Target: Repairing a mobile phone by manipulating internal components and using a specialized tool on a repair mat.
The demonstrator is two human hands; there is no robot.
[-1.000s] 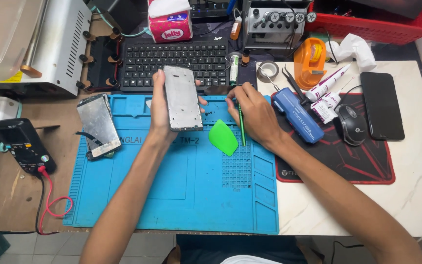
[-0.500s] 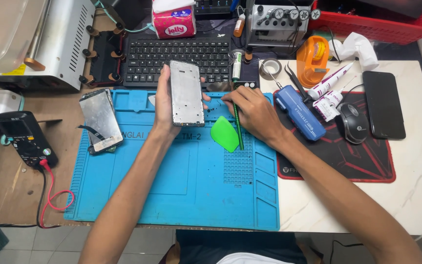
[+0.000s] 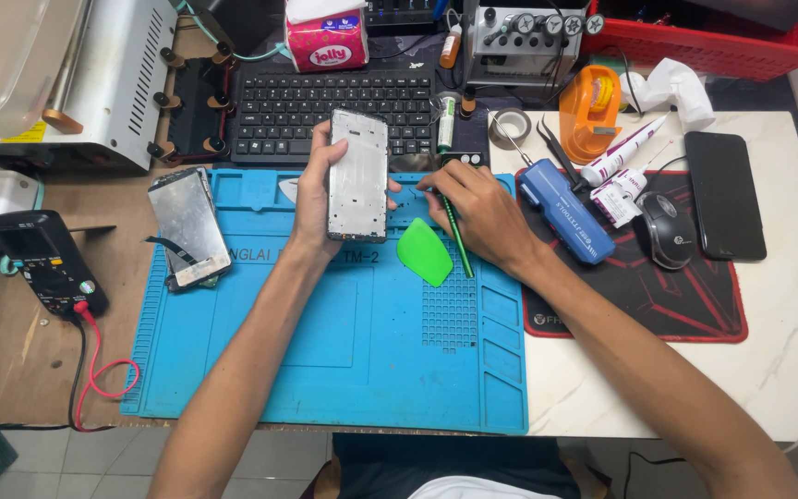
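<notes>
My left hand (image 3: 314,189) holds a silver phone frame (image 3: 358,176) upright above the blue work mat (image 3: 325,351), fingers wrapped round its left edge. My right hand (image 3: 473,212) rests on the mat's top edge just right of the frame and grips a thin green tool (image 3: 455,236) that points down toward me. A green plastic pick (image 3: 425,251) lies on the mat beside that tool. A detached phone screen (image 3: 188,227) lies on the mat's left edge.
Behind the mat sit a black keyboard (image 3: 334,102), a tissue pack (image 3: 327,37) and a grey machine (image 3: 76,74). A multimeter (image 3: 43,263) with red lead lies left. Right: blue case (image 3: 565,211), mouse (image 3: 663,231), black phone (image 3: 724,194), orange dispenser (image 3: 589,100), glue tubes (image 3: 622,162).
The view has shifted slightly. My right hand has slid a little along the mat's top edge with the green tool; the left hand keeps the frame held up.
</notes>
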